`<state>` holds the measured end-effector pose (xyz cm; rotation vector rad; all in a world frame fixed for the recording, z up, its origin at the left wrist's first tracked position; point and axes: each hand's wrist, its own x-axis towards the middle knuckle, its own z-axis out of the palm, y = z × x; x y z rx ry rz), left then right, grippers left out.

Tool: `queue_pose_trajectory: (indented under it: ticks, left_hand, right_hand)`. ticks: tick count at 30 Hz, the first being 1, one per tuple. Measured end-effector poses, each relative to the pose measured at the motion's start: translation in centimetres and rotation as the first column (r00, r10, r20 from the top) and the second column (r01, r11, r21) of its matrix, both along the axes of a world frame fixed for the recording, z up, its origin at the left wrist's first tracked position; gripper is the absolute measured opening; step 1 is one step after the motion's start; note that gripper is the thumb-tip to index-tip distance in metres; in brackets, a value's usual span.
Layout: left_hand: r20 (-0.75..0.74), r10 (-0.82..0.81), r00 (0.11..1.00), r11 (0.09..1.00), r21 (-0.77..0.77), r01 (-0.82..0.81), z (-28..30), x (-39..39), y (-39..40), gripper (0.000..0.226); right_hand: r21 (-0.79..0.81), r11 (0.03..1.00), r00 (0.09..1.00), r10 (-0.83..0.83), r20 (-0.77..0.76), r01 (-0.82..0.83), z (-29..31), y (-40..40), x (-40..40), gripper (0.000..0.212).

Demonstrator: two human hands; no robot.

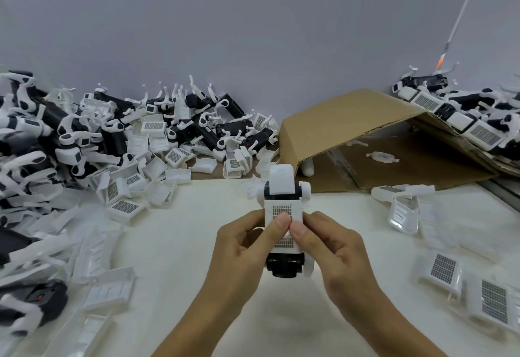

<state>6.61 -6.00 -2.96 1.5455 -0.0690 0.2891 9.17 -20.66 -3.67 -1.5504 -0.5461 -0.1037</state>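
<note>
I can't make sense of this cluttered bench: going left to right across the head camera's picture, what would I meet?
A heap of black-and-white plastic parts → left hand → white-and-black piece that both hands pinch → right hand → white grid covers in clear wrap.

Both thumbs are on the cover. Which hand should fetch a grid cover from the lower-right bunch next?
Probably the right hand: the grid covers lie loose on its own side, while the left hand would have to cross the unit that both hands grip.
</note>
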Motion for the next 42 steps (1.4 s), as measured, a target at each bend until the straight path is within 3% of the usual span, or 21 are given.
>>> queue_pose_trajectory:
  ticks: [4, 8, 11, 13, 15, 17, 18, 20, 25, 28, 30, 32, 36, 42]
  left_hand:
    - [-0.034, 0.077, 0.996, 0.995, -0.062, -0.079, -0.2, 0.2, -0.3, 0.042]
    - [-0.091, 0.035, 0.995, 0.987, -0.154, -0.049, -0.5, 0.6, -0.2, 0.045]
    - [-0.014, 0.06, 0.998, 0.995, -0.074, -0.061, -0.5, 0.8, -0.1, 0.043]
    - [0.025, 0.046, 0.999, 0.999, 0.019, -0.046, -0.6, 0.8, -0.2, 0.041]
    - [0.141, 0.07, 0.988, 0.968, 0.228, -0.101, -0.9, 0.7, -0.2, 0.045]
    - [0.36, 0.118, 0.925, 0.833, 0.472, -0.29, -1.6, 0.7, 0.2, 0.054]
    - [0.467, 0.119, 0.876, 0.776, 0.507, -0.375, -1.6, 0.7, 0.4, 0.056]
    - [0.596, 0.095, 0.797, 0.759, 0.475, -0.446, -1.3, 0.6, 0.5, 0.055]
    - [0.661, 0.057, 0.748, 0.796, 0.423, -0.434, -0.6, 0.3, 0.1, 0.045]
    - [0.645, 0.082, 0.76, 0.808, 0.403, -0.43, -0.6, 0.4, 0.2, 0.034]
    - [0.646, 0.084, 0.759, 0.811, 0.399, -0.429, -0.6, 0.5, 0.3, 0.032]
    - [0.636, 0.073, 0.768, 0.815, 0.406, -0.414, -0.6, 0.6, 0.4, 0.03]
    - [0.591, 0.093, 0.801, 0.811, 0.422, -0.405, -1.3, 1.0, 0.9, 0.029]
    - [0.397, 0.152, 0.905, 0.851, 0.414, -0.324, -2.9, 2.0, 1.8, 0.024]
  right_hand:
    - [-0.074, 0.997, 0.997, 0.026, -0.076, -0.032, 0.2, 0.1, 0.0, 0.023]
    - [-0.164, 0.985, 0.992, -0.071, -0.102, 0.054, 0.6, 0.3, -0.3, 0.029]
    - [-0.038, 0.995, 0.954, -0.094, -0.284, 0.087, 1.1, -0.3, -0.3, 0.045]
    - [0.012, 0.996, 0.915, -0.075, -0.397, 0.087, 1.4, -0.7, -0.5, 0.038]
    - [-0.001, 0.995, 0.879, -0.084, -0.47, 0.095, 2.0, -1.0, -0.7, 0.024]
    - [0.014, 0.998, 0.832, -0.039, -0.553, 0.056, 3.2, -1.3, -0.8, 0.025]
    - [0.004, 0.999, 0.81, -0.026, -0.586, 0.035, 4.0, -1.6, -0.8, 0.028]
    - [-0.037, 0.999, 0.78, -0.04, -0.625, 0.021, 6.0, -2.8, -0.8, 0.034]
    - [0.008, 0.957, 0.778, -0.232, -0.583, 0.291, 13.4, -7.9, 2.4, 0.029]
    - [0.183, 0.833, 0.787, -0.388, -0.479, 0.522, 18.1, -11.0, 6.7, 0.019]
    - [0.189, 0.786, 0.771, -0.476, -0.424, 0.589, 19.8, -12.7, 9.0, 0.03]
    - [0.024, 0.801, 0.74, -0.541, -0.401, 0.599, 19.3, -13.1, 10.4, 0.041]
    - [-0.177, 0.902, 0.763, -0.427, -0.484, 0.393, 13.2, -10.4, 10.5, 0.027]
    - [-0.114, 0.969, 0.766, -0.243, -0.595, 0.219, 2.8, -1.1, 6.9, 0.021]
